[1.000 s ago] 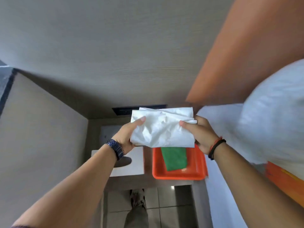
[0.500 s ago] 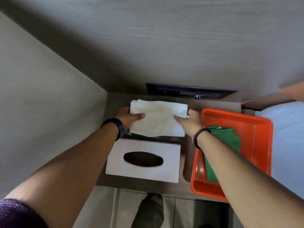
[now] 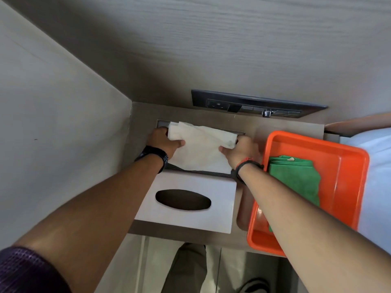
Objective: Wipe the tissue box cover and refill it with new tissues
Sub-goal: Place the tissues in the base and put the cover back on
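Tissues [image 3: 201,148] pinched at both ends, left hand [image 3: 164,141] and right hand [image 3: 240,150], over a recessed slot [image 3: 163,124] in the shelf. Cover [image 3: 186,200] just nearer than the wrists, lying flat, oval hole up. Tray [image 3: 347,176] with green cloth [image 3: 296,178] tight beside the right wrist; wall close past the left.

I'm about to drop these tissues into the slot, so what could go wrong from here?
The tissues are loose and rumpled between the left hand and right hand; edges may snag on the recess rim. The orange tray overhangs the shelf edge beside your right forearm, so a nudge might tip it.
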Tool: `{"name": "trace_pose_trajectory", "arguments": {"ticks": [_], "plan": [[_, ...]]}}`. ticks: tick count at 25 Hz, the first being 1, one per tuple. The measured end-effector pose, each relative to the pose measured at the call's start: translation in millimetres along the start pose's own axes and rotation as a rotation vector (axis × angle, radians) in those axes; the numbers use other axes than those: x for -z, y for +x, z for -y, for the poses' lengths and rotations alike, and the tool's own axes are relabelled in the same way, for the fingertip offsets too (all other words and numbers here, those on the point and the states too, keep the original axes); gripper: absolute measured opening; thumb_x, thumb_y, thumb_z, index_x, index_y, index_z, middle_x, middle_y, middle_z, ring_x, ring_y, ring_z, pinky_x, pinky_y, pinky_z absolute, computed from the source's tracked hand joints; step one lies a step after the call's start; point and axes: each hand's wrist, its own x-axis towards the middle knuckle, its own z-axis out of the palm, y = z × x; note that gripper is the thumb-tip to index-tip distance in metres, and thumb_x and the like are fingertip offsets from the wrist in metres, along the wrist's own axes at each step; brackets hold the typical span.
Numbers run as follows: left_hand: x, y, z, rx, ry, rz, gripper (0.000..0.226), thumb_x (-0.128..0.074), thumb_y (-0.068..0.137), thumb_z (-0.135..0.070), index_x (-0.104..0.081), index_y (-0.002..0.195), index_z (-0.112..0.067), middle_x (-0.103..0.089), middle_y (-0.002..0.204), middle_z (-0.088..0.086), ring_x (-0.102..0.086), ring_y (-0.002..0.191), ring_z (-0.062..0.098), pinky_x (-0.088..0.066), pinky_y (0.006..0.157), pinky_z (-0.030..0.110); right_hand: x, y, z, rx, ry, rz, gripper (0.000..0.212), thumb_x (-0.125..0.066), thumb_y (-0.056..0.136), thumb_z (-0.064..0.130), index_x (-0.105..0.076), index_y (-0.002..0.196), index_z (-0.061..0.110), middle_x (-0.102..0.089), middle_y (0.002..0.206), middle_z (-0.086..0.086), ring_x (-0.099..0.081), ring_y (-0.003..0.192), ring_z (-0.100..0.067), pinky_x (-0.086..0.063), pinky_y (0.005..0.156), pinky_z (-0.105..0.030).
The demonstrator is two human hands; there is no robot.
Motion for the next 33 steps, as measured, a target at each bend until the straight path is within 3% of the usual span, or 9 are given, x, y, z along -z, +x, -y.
{"name": "trace_pose_trajectory", "arguments": {"ticks": [9,11,13,15,16,19,21,29,33], "plan": [[6,-3,0,-0.010,0.263,-0.046,0.075,-0.089,0.054,-0.037,-0.049,0.113,-0.013,-0.060,0.113,0.012,-0.057,0.100,0.033,-0.051,0.081,0.043,4,-11,3,0.148,-0.356,-0.132,0.059,-0.077,0.075,0.040,-0.046,0.115,0.010,-0.066,0.107,-0.019,-0.064,0.095,-0.043,-0.042,0.065,-0.037],[3,-8,1,-0.261,0.413,-0.222,0.087,-0.093,0.047,-0.028,-0.043,0.117,-0.016,-0.056,0.114,0.017,-0.055,0.097,0.037,-0.051,0.075,0.047,2,-20,3,0.313,-0.528,-0.240,0.057,-0.077,0.075,0.035,-0.048,0.119,0.012,-0.061,0.108,-0.016,-0.063,0.094,-0.040,-0.043,0.062,-0.038],[-4,-15,1,-0.646,0.640,-0.377,0.077,-0.091,0.047,-0.013,-0.051,0.113,-0.013,-0.059,0.107,0.020,-0.056,0.089,0.040,-0.050,0.067,0.047,-2,-28,3,0.595,-0.672,-0.436,0.040,-0.073,0.074,0.016,-0.058,0.111,0.014,-0.061,0.102,-0.014,-0.061,0.087,-0.036,-0.047,0.062,-0.038],[-8,-20,-2,-1.022,0.717,-0.301,0.056,-0.086,0.056,-0.006,-0.062,0.107,-0.009,-0.063,0.106,0.020,-0.059,0.090,0.041,-0.051,0.069,0.047,-6,-30,-1,0.857,-0.655,-0.483,0.030,-0.069,0.071,0.005,-0.066,0.100,0.013,-0.065,0.100,-0.015,-0.062,0.087,-0.036,-0.050,0.065,-0.039],[-8,-20,0,-1.142,0.742,-0.187,0.051,-0.083,0.064,-0.011,-0.062,0.111,-0.008,-0.063,0.112,0.020,-0.060,0.097,0.041,-0.051,0.076,0.049,-8,-28,-4,0.930,-0.642,-0.392,0.029,-0.071,0.072,0.006,-0.067,0.100,0.012,-0.065,0.105,-0.016,-0.062,0.093,-0.037,-0.051,0.070,-0.041],[-4,-17,10,-1.054,0.952,0.118,0.069,-0.065,0.084,-0.038,-0.038,0.140,-0.009,-0.038,0.147,0.014,-0.037,0.131,0.033,-0.032,0.104,0.045,-13,-21,-13,0.829,-0.727,0.012,0.050,-0.064,0.087,0.032,-0.053,0.132,0.015,-0.045,0.141,-0.020,-0.040,0.133,-0.036,-0.040,0.102,-0.045],[-5,-9,16,-0.994,1.080,0.163,0.079,-0.055,0.089,-0.045,-0.015,0.148,-0.010,-0.015,0.156,0.010,-0.014,0.142,0.026,-0.012,0.112,0.038,-16,-15,-19,0.756,-0.735,0.074,0.060,-0.054,0.093,0.041,-0.034,0.146,0.022,-0.024,0.156,-0.016,-0.021,0.145,-0.031,-0.025,0.114,-0.043],[-13,3,24,-0.928,1.133,0.179,0.087,-0.055,0.089,-0.042,0.001,0.148,-0.013,0.002,0.158,0.007,0.002,0.143,0.022,0.006,0.107,0.032,-24,-9,-24,0.682,-0.759,0.146,0.065,-0.035,0.099,0.047,-0.001,0.152,0.030,0.010,0.162,-0.007,0.008,0.149,-0.023,0.005,0.115,-0.034],[-13,-2,26,-0.958,1.067,0.137,0.090,-0.061,0.086,-0.041,-0.004,0.149,-0.011,-0.003,0.158,0.009,-0.002,0.143,0.025,0.004,0.108,0.032,-15,-15,-22,0.681,-0.739,0.149,0.065,-0.039,0.098,0.045,-0.007,0.152,0.028,0.004,0.163,-0.007,0.004,0.149,-0.024,-0.002,0.119,-0.038]]}}
